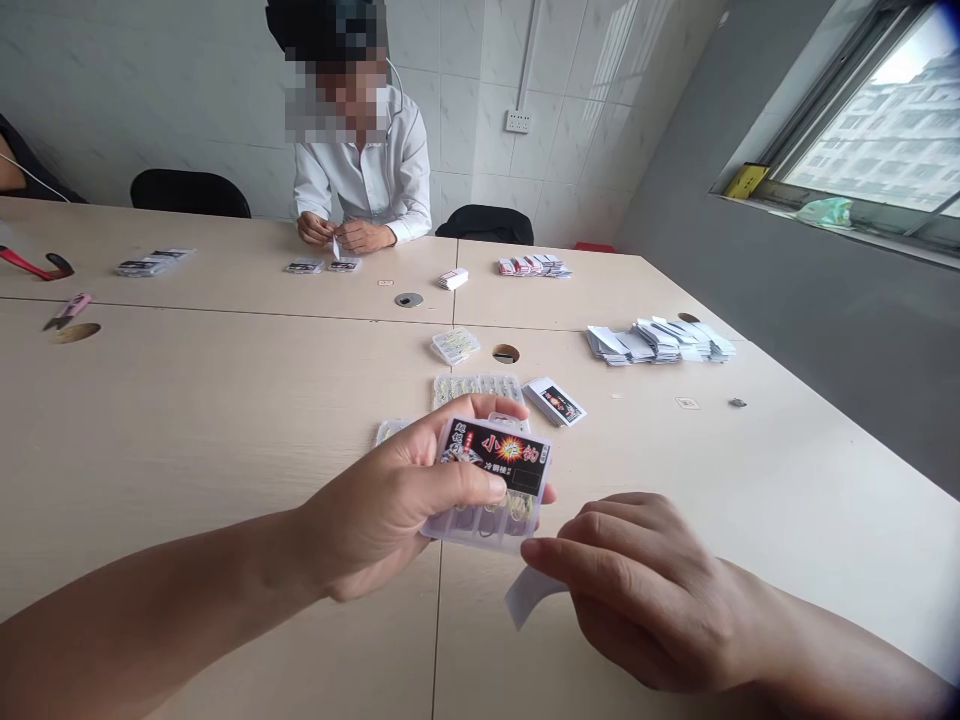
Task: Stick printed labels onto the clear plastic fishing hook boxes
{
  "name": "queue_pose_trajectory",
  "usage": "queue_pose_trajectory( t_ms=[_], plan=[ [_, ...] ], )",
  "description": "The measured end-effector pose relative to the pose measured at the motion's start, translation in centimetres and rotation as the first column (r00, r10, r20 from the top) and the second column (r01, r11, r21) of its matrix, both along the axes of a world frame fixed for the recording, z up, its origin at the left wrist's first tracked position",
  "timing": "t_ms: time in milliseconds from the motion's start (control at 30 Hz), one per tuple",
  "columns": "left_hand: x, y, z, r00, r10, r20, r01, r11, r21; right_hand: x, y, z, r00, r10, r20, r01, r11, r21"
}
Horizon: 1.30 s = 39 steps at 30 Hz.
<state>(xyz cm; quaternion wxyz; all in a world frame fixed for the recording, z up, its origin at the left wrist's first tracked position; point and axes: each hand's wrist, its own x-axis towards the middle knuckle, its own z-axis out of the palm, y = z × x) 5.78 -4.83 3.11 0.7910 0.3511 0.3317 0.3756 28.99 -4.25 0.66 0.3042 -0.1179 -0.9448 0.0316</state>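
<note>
In my left hand (420, 490) is a clear plastic fish-hook box (487, 522), tilted toward me, the thumb across its front. A black label (529, 455) with red and white lettering covers its upper part; small hooks show in the compartments below. My right hand (652, 590) is closed on a white paper strip (531, 597), its index fingertip close to the box's lower right corner. Just beyond lie more clear boxes (480, 386) and a small stack of black labels (559, 402).
Another clear box (455, 346) lies farther back. White paper pieces (656, 342) are heaped at the right, red-and-white cards (532, 265) behind them. Across the table (225, 430), a person in a white shirt (362, 185) handles a small white piece. Pink-handled snips (69, 311) lie at left.
</note>
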Motion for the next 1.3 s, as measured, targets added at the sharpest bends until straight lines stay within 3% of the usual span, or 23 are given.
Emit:
queue_pose_trajectory(
  t_ms=[200, 333, 433, 533, 633, 733, 833, 967, 1033, 1167, 1300],
  plan=[
    [-0.3, 0.5, 0.2, 0.999, 0.026, 0.02, -0.026, 1.0, 0.0, -0.1, 0.5, -0.6, 0.997, 0.045, -0.059, -0.05, 0.995, -0.085],
    [-0.3, 1.6, 0.2, 0.989, 0.148, 0.01, -0.148, 0.989, -0.028, -0.8, 0.9, -1.6, 0.993, 0.093, -0.072, -0.105, 0.976, -0.19],
    [-0.8, 3.8, -0.4, 0.967, 0.255, -0.029, -0.254, 0.967, 0.014, -1.3, 1.2, -2.4, 0.995, 0.104, -0.01, -0.101, 0.93, -0.354],
    [-2.5, 7.4, -2.1, 0.91, 0.403, -0.094, -0.398, 0.915, 0.068, -1.5, 1.6, -3.2, 0.992, 0.109, 0.068, -0.058, 0.854, -0.518],
    [-5.4, 11.4, -4.5, 0.802, 0.552, -0.227, -0.546, 0.832, 0.096, -1.6, 2.2, -3.9, 0.984, 0.112, 0.14, -0.003, 0.789, -0.614],
    [-8.4, 14.4, -6.9, 0.697, 0.621, -0.36, -0.621, 0.773, 0.131, -1.7, 2.7, -4.4, 0.973, 0.118, 0.198, 0.042, 0.753, -0.657],
    [-10.5, 16.0, -8.8, 0.573, 0.691, -0.44, -0.66, 0.708, 0.252, -1.7, 3.3, -4.7, 0.963, 0.111, 0.247, 0.089, 0.73, -0.677],
    [-12.3, 17.0, -10.7, 0.41, 0.78, -0.473, -0.616, 0.619, 0.487, -1.7, 3.7, -5.0, 0.957, 0.129, 0.259, 0.096, 0.702, -0.705],
    [-13.2, 17.1, -11.2, 0.366, 0.791, -0.49, -0.551, 0.608, 0.571, -1.6, 3.7, -5.3, 0.963, 0.118, 0.244, 0.089, 0.713, -0.695],
    [-15.1, 16.7, -11.4, 0.436, 0.686, -0.582, -0.342, 0.725, 0.598, -1.5, 3.7, -6.0, 0.97, 0.083, 0.227, 0.083, 0.768, -0.635],
    [-16.9, 16.2, -11.1, 0.504, 0.546, -0.67, -0.133, 0.815, 0.564, -1.6, 3.9, -6.4, 0.968, 0.094, 0.234, 0.082, 0.76, -0.645]
  ],
)
